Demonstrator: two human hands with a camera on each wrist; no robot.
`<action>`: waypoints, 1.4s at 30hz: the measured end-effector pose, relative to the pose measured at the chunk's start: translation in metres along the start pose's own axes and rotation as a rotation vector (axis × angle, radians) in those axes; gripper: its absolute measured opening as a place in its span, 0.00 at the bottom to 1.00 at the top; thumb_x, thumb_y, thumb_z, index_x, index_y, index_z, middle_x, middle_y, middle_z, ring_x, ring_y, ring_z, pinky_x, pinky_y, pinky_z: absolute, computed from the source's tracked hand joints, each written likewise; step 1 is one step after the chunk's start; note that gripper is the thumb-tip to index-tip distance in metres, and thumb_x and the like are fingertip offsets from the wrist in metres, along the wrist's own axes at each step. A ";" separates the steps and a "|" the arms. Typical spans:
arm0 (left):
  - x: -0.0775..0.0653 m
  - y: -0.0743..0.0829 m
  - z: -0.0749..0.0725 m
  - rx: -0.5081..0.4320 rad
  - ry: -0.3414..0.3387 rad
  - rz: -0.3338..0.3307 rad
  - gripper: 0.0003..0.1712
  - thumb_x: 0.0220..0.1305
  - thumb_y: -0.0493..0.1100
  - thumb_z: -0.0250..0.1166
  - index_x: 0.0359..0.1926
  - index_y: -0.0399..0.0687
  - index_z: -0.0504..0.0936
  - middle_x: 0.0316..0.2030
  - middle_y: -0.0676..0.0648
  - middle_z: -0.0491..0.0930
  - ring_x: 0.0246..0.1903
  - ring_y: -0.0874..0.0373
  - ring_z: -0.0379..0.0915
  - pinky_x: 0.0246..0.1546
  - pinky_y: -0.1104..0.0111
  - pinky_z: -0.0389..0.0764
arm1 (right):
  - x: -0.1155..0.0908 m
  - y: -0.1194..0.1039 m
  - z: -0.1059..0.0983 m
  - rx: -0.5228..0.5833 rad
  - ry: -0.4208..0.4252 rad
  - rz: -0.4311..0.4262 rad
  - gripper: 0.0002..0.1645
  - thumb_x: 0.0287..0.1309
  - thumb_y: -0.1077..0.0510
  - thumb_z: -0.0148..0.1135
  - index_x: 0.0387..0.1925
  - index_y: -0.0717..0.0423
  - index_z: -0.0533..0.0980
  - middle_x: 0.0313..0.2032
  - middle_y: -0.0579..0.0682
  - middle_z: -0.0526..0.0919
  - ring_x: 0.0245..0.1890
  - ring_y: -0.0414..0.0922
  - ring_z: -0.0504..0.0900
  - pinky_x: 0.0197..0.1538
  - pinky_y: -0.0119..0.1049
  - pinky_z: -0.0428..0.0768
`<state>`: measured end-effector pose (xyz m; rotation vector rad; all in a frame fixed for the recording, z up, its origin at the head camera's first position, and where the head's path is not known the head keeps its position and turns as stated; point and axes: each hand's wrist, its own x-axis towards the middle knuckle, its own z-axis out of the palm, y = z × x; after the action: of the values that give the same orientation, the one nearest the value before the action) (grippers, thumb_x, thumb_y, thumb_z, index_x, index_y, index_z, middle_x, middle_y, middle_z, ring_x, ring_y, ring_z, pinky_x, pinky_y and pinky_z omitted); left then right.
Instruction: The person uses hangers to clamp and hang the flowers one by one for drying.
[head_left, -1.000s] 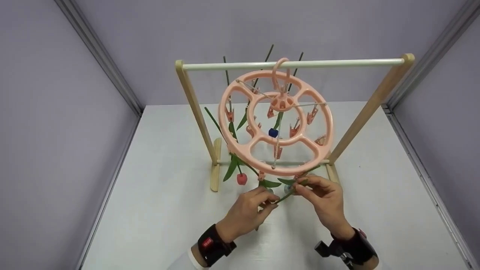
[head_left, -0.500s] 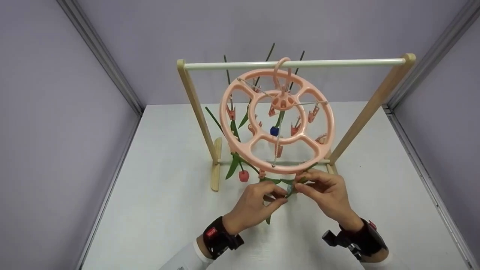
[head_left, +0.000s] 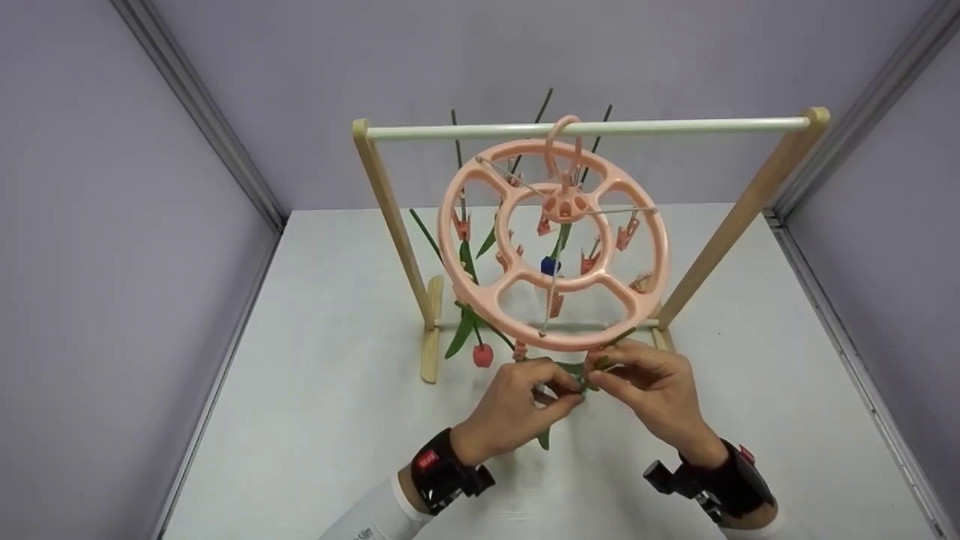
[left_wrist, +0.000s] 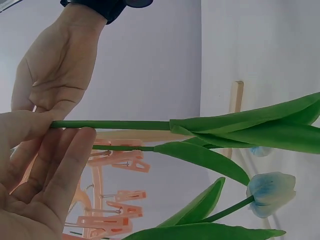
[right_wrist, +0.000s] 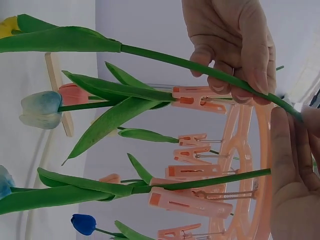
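Note:
A green-stemmed artificial tulip with a yellow bloom [right_wrist: 9,26] hangs head-down between my two hands. My left hand [head_left: 517,405] pinches its stem [left_wrist: 115,124] between thumb and fingers. Fingers of my right hand [head_left: 652,382] grip the same stem close to its end, right beside the left fingertips. Just behind both hands is the front rim of a pink round clip hanger [head_left: 570,341]. White-and-blue tulips [left_wrist: 272,194] hang from its front clips; one pink clip [right_wrist: 190,205] holds a stem there. In the head view the hands hide most of the held tulip.
The hanger hooks over the white rod [head_left: 705,126] of a wooden-legged rack [head_left: 742,217]. A red tulip [head_left: 483,355] hangs at the left and a blue tulip [head_left: 550,265] near the middle. Several pink clips, such as one at the right [head_left: 627,231], line the rings.
My left hand has moved right and slightly upward with the tulip, closing in on the right hand. The right hand has shifted only a little. The hanger sways slightly.

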<state>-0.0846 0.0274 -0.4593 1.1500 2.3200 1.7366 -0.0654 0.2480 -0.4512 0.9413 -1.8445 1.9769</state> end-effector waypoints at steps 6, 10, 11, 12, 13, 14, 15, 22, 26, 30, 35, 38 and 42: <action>-0.001 0.005 -0.003 -0.036 0.075 0.067 0.04 0.67 0.35 0.73 0.41 0.39 0.87 0.38 0.41 0.89 0.37 0.55 0.90 0.35 0.76 0.90 | -0.005 0.000 0.002 -0.035 0.023 -0.061 0.22 0.53 0.88 0.61 0.50 0.77 0.82 0.48 0.54 0.91 0.48 0.42 0.91 0.48 0.30 0.90; -0.003 0.008 -0.006 -0.055 0.132 0.090 0.04 0.67 0.34 0.73 0.40 0.38 0.86 0.37 0.40 0.88 0.37 0.53 0.89 0.35 0.73 0.91 | -0.011 0.004 0.003 -0.047 0.039 -0.068 0.22 0.52 0.89 0.61 0.48 0.78 0.82 0.46 0.53 0.91 0.48 0.42 0.91 0.50 0.30 0.90; -0.003 0.009 -0.007 -0.055 0.146 0.094 0.04 0.67 0.34 0.73 0.40 0.38 0.86 0.37 0.40 0.87 0.38 0.53 0.89 0.35 0.72 0.91 | -0.013 0.005 0.002 -0.057 0.049 -0.068 0.22 0.51 0.90 0.61 0.47 0.77 0.83 0.46 0.53 0.91 0.48 0.42 0.91 0.50 0.30 0.90; -0.004 0.009 -0.007 -0.058 0.161 0.098 0.04 0.67 0.34 0.73 0.40 0.38 0.86 0.37 0.41 0.87 0.37 0.53 0.89 0.35 0.72 0.91 | -0.015 0.007 0.001 -0.070 0.059 -0.068 0.22 0.50 0.90 0.61 0.47 0.77 0.83 0.46 0.53 0.91 0.47 0.41 0.91 0.50 0.30 0.90; -0.005 0.010 -0.008 -0.068 0.178 0.098 0.04 0.66 0.34 0.73 0.40 0.38 0.86 0.36 0.40 0.87 0.37 0.53 0.89 0.34 0.71 0.91 | -0.016 0.009 -0.001 -0.084 0.069 -0.071 0.22 0.50 0.90 0.61 0.46 0.76 0.83 0.45 0.53 0.91 0.47 0.41 0.91 0.50 0.29 0.90; -0.006 0.010 -0.008 -0.079 0.196 0.097 0.04 0.66 0.33 0.73 0.39 0.38 0.85 0.36 0.40 0.87 0.37 0.54 0.88 0.34 0.70 0.91 | -0.018 0.011 -0.003 -0.098 0.080 -0.076 0.22 0.49 0.90 0.61 0.45 0.77 0.83 0.44 0.53 0.91 0.47 0.41 0.91 0.50 0.29 0.90; -0.007 0.011 -0.009 -0.090 0.214 0.096 0.05 0.66 0.33 0.74 0.39 0.39 0.85 0.36 0.40 0.87 0.37 0.56 0.88 0.33 0.70 0.92 | -0.020 0.013 -0.005 -0.114 0.091 -0.077 0.22 0.49 0.90 0.61 0.44 0.76 0.83 0.44 0.54 0.91 0.46 0.41 0.91 0.50 0.28 0.90; -0.011 0.009 -0.009 -0.184 0.337 0.120 0.05 0.65 0.30 0.73 0.39 0.38 0.84 0.35 0.38 0.86 0.36 0.63 0.87 0.32 0.65 0.93 | -0.028 0.029 -0.030 -0.211 0.196 -0.058 0.19 0.48 0.90 0.63 0.41 0.78 0.83 0.40 0.53 0.91 0.43 0.39 0.90 0.48 0.25 0.89; -0.014 0.006 -0.009 -0.200 0.386 0.152 0.07 0.64 0.27 0.72 0.40 0.37 0.83 0.34 0.37 0.85 0.36 0.65 0.86 0.33 0.64 0.93 | -0.028 0.038 -0.047 -0.260 0.260 -0.036 0.15 0.51 0.87 0.65 0.41 0.79 0.83 0.40 0.52 0.91 0.41 0.37 0.91 0.45 0.23 0.88; -0.016 0.004 -0.008 -0.216 0.409 0.149 0.08 0.63 0.25 0.71 0.41 0.35 0.82 0.35 0.35 0.84 0.38 0.67 0.85 0.33 0.63 0.93 | -0.022 0.048 -0.065 -0.298 0.315 -0.004 0.11 0.54 0.83 0.67 0.41 0.80 0.82 0.39 0.48 0.91 0.39 0.36 0.91 0.43 0.22 0.87; -0.019 0.001 -0.006 -0.222 0.431 0.131 0.07 0.63 0.25 0.71 0.41 0.32 0.82 0.35 0.34 0.84 0.38 0.67 0.86 0.33 0.64 0.93 | -0.010 0.061 -0.087 -0.330 0.354 0.064 0.11 0.56 0.81 0.68 0.43 0.80 0.82 0.40 0.42 0.92 0.39 0.34 0.90 0.42 0.21 0.86; -0.020 0.000 -0.004 -0.226 0.436 0.124 0.07 0.64 0.25 0.70 0.41 0.32 0.82 0.36 0.34 0.84 0.38 0.67 0.86 0.33 0.64 0.93 | -0.002 0.070 -0.098 -0.341 0.350 0.123 0.13 0.57 0.81 0.68 0.45 0.79 0.82 0.41 0.41 0.93 0.41 0.34 0.91 0.41 0.21 0.87; -0.021 -0.001 -0.004 -0.238 0.438 0.110 0.07 0.64 0.26 0.71 0.41 0.34 0.82 0.36 0.34 0.84 0.38 0.67 0.86 0.33 0.63 0.93 | 0.009 0.077 -0.109 -0.391 0.311 0.204 0.16 0.59 0.78 0.68 0.50 0.74 0.83 0.43 0.37 0.92 0.41 0.33 0.90 0.41 0.21 0.87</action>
<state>-0.0711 0.0121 -0.4668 0.9493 2.1959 2.4379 -0.1484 0.3392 -0.5030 0.3242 -2.0918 1.6537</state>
